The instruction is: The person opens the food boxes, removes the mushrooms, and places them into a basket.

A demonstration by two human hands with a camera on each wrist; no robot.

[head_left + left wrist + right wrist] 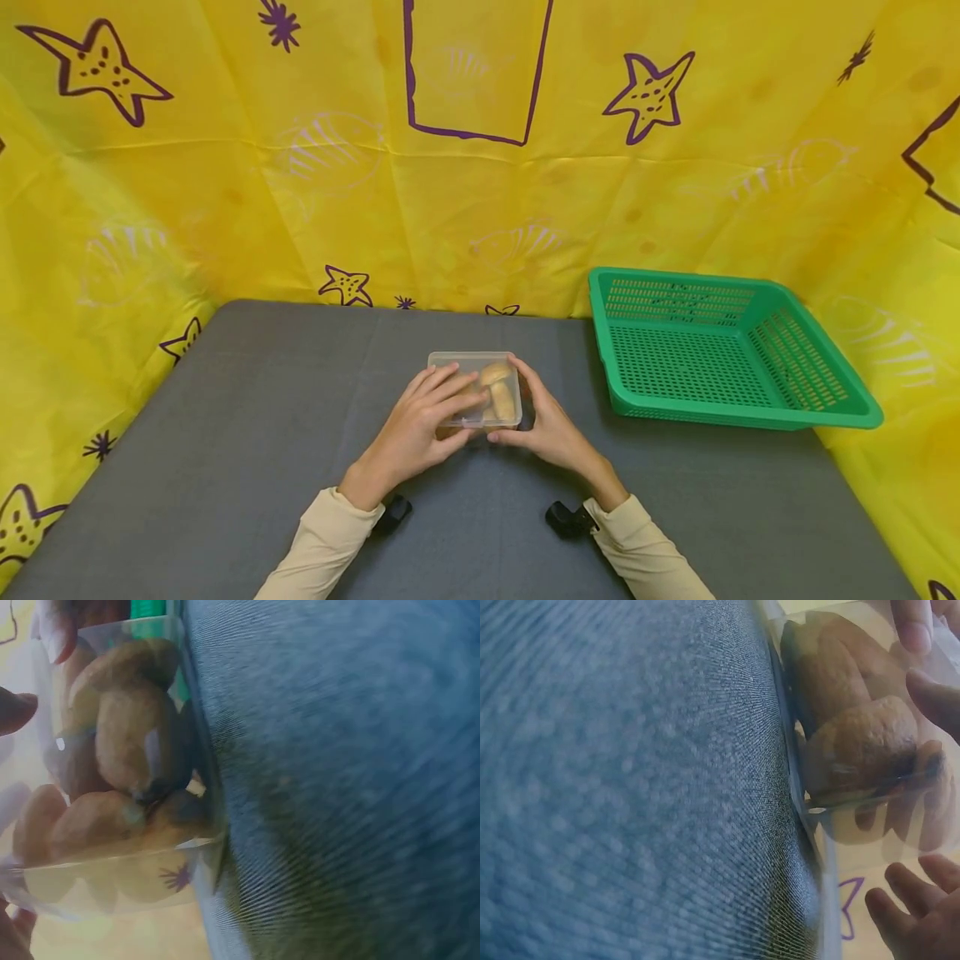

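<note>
The step in hand appears to be steadying and handling a clear, lidded, rectangular plastic box (482, 410) filled with tan, rounded pieces (504, 402). It sits upright near the middle of the dark grey, cloth-covered desk (240, 417), to the left of the green, perforated plastic basket (682, 367) and well apart from it.

The person's left hand (420, 417) lies with fingers straight and spread over the translucent plastic lid (461, 357), its thumb at the near edge; whether that thumb presses is unclear. The right hand (551, 429) grips the box's right end, fingers at the far right corner and thumb at the near side.

As a judgement, the next move calls for keeping the right hand's hold firm and the box level, whether the lid or the whole box is to be shifted, so that the pieces stay settled.

The box stands square to the person, one side facing near. Its long axis seems to run left to right, though the slanting view shortens near-to-far depth. The pieces inside lie at mixed angles.
</note>
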